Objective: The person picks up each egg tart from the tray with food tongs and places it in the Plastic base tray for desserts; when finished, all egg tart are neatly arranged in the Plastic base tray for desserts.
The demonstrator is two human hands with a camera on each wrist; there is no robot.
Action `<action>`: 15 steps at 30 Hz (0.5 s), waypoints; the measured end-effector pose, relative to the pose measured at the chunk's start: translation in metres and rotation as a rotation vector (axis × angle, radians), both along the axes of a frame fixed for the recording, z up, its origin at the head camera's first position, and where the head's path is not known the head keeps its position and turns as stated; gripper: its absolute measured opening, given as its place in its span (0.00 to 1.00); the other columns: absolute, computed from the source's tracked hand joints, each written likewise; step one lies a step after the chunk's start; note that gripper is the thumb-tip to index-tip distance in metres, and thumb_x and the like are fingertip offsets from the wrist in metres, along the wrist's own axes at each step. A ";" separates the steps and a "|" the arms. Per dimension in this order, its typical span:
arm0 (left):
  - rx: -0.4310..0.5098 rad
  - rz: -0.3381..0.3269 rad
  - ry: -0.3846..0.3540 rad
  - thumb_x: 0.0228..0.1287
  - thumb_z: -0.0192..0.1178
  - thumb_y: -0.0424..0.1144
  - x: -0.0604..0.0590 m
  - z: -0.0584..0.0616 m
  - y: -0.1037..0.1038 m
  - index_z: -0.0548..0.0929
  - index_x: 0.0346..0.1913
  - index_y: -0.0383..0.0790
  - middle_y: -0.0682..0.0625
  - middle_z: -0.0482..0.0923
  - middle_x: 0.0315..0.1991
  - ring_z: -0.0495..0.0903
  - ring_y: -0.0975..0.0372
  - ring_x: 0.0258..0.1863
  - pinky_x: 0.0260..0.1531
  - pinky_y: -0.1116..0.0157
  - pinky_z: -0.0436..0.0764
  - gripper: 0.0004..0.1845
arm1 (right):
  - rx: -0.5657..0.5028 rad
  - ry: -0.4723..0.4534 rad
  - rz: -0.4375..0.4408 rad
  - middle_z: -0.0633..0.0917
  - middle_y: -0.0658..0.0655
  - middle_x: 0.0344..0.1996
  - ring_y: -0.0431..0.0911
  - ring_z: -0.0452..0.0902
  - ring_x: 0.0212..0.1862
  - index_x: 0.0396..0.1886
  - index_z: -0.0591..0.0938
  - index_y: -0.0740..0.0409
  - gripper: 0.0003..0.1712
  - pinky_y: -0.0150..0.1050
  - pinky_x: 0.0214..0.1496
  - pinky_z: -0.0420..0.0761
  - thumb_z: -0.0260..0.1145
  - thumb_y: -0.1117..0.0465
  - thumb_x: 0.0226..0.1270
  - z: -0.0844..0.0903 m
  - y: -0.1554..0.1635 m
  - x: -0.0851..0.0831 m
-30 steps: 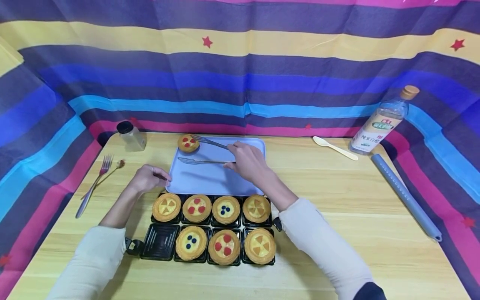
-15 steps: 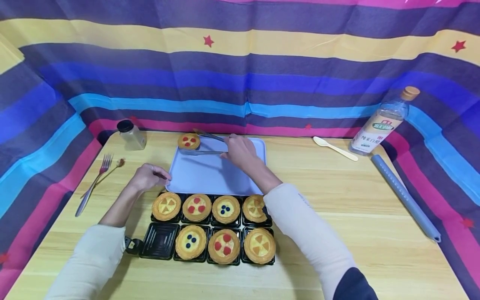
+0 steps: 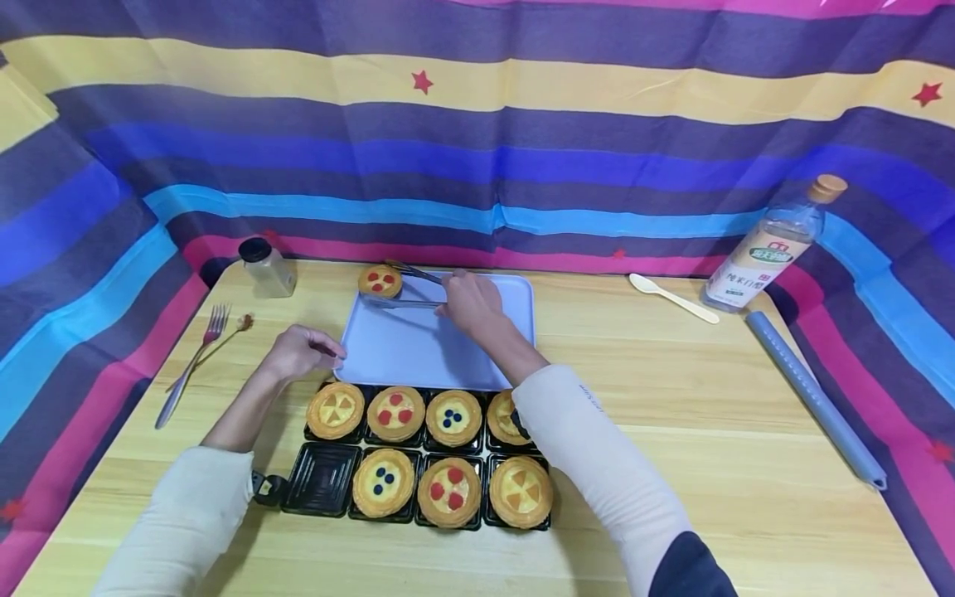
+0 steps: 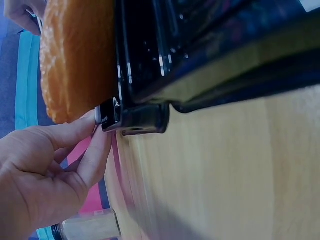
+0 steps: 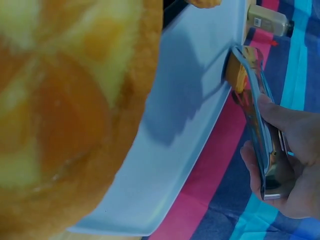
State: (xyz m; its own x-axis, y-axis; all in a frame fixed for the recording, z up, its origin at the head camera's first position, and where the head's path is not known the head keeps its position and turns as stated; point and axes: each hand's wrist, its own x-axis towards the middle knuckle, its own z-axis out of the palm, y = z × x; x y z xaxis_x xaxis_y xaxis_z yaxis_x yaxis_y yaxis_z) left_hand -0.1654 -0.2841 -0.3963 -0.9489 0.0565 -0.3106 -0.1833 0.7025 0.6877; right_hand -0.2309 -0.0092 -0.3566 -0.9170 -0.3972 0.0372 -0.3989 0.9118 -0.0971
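My right hand point(image 3: 472, 302) holds metal tongs point(image 3: 413, 303) over the light blue tray point(image 3: 418, 352). The tongs' tips stand on either side of an egg tart point(image 3: 380, 282) with red pieces on top, at the tray's back left corner. In the right wrist view, the tongs point(image 5: 261, 120) reach from my fingers to that tart's side. My left hand point(image 3: 302, 352) pinches the tray's front left corner between thumb and fingers; the left wrist view shows this hand point(image 4: 55, 167) close behind a tart point(image 4: 77, 60) and black plastic boxes point(image 4: 200, 45).
Two rows of black boxes with tarts stand before the tray; the front left box point(image 3: 322, 479) holds none. A fork point(image 3: 196, 361) and thin pick lie left, near a jar point(image 3: 267, 269). Rightward are a pale spoon point(image 3: 674, 298), a bottle point(image 3: 768, 249) and a grey-blue stick point(image 3: 813, 398).
My right hand has moved back and slightly left, bringing the tongs' arms from beside the tart to around it. My left hand stays at the tray's corner.
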 end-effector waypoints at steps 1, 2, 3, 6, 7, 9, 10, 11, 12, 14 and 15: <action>0.001 -0.001 0.000 0.55 0.66 0.30 0.000 0.000 0.000 0.85 0.42 0.30 0.35 0.82 0.45 0.79 0.58 0.37 0.36 0.68 0.77 0.11 | -0.006 0.008 0.000 0.83 0.54 0.36 0.48 0.81 0.36 0.41 0.81 0.54 0.19 0.42 0.34 0.81 0.68 0.45 0.59 0.000 0.000 0.000; 0.003 -0.002 0.001 0.55 0.66 0.30 0.000 0.000 0.001 0.84 0.42 0.30 0.35 0.82 0.45 0.79 0.58 0.37 0.36 0.68 0.78 0.11 | -0.010 0.013 -0.001 0.82 0.54 0.36 0.47 0.81 0.35 0.40 0.81 0.54 0.19 0.41 0.33 0.80 0.68 0.45 0.59 0.000 0.000 0.001; 0.004 -0.002 0.001 0.55 0.66 0.30 0.000 0.001 0.001 0.84 0.42 0.30 0.35 0.83 0.45 0.79 0.58 0.37 0.36 0.68 0.78 0.11 | -0.017 0.013 -0.001 0.82 0.54 0.35 0.47 0.80 0.34 0.39 0.81 0.54 0.18 0.41 0.33 0.80 0.68 0.45 0.59 0.000 0.000 0.001; -0.001 -0.004 0.005 0.55 0.66 0.31 0.000 0.001 0.002 0.85 0.42 0.30 0.35 0.83 0.44 0.79 0.58 0.37 0.36 0.68 0.78 0.12 | -0.026 0.020 -0.002 0.82 0.54 0.33 0.46 0.79 0.32 0.38 0.81 0.54 0.18 0.39 0.31 0.79 0.69 0.45 0.59 -0.001 0.000 0.001; -0.001 -0.003 0.004 0.55 0.66 0.31 0.001 0.001 0.002 0.85 0.42 0.30 0.35 0.83 0.44 0.79 0.58 0.37 0.36 0.68 0.78 0.12 | -0.030 0.021 -0.003 0.81 0.54 0.32 0.46 0.78 0.32 0.38 0.81 0.54 0.18 0.39 0.31 0.79 0.69 0.46 0.59 -0.001 0.001 0.001; -0.002 -0.001 0.006 0.55 0.66 0.31 0.000 0.001 0.002 0.85 0.43 0.30 0.36 0.83 0.44 0.79 0.58 0.37 0.36 0.69 0.78 0.12 | -0.037 0.025 -0.004 0.82 0.54 0.32 0.46 0.78 0.32 0.37 0.81 0.54 0.17 0.39 0.31 0.78 0.69 0.46 0.59 -0.001 0.001 0.001; -0.004 -0.001 0.007 0.55 0.66 0.31 0.000 0.001 0.003 0.85 0.42 0.30 0.36 0.83 0.44 0.79 0.58 0.37 0.36 0.69 0.78 0.12 | -0.037 0.031 -0.003 0.82 0.54 0.32 0.46 0.79 0.32 0.37 0.81 0.54 0.17 0.39 0.31 0.79 0.69 0.46 0.58 -0.001 0.001 0.001; -0.004 -0.001 0.007 0.55 0.66 0.31 0.000 0.001 0.002 0.85 0.42 0.30 0.36 0.83 0.44 0.79 0.58 0.37 0.36 0.69 0.78 0.12 | -0.040 0.033 0.000 0.82 0.54 0.32 0.46 0.79 0.32 0.37 0.81 0.54 0.17 0.39 0.31 0.79 0.69 0.46 0.58 -0.001 0.002 0.001; -0.002 0.000 0.006 0.55 0.66 0.31 0.000 0.001 0.002 0.85 0.42 0.30 0.36 0.83 0.44 0.79 0.59 0.36 0.35 0.68 0.78 0.12 | -0.042 0.036 0.003 0.82 0.54 0.32 0.46 0.79 0.32 0.37 0.81 0.54 0.17 0.40 0.32 0.79 0.69 0.46 0.58 -0.001 0.002 0.001; -0.003 0.000 0.005 0.55 0.66 0.31 0.000 0.001 0.002 0.85 0.42 0.30 0.36 0.83 0.44 0.79 0.60 0.35 0.35 0.68 0.78 0.11 | -0.045 0.038 0.008 0.82 0.53 0.33 0.46 0.79 0.32 0.38 0.82 0.54 0.17 0.40 0.31 0.79 0.69 0.46 0.58 -0.001 0.003 0.002; -0.003 -0.001 0.005 0.55 0.66 0.31 0.000 0.001 0.002 0.85 0.42 0.30 0.36 0.83 0.43 0.79 0.60 0.34 0.35 0.67 0.78 0.11 | -0.045 0.038 0.011 0.82 0.53 0.33 0.46 0.79 0.32 0.39 0.82 0.54 0.18 0.39 0.31 0.79 0.69 0.46 0.58 0.000 0.003 0.002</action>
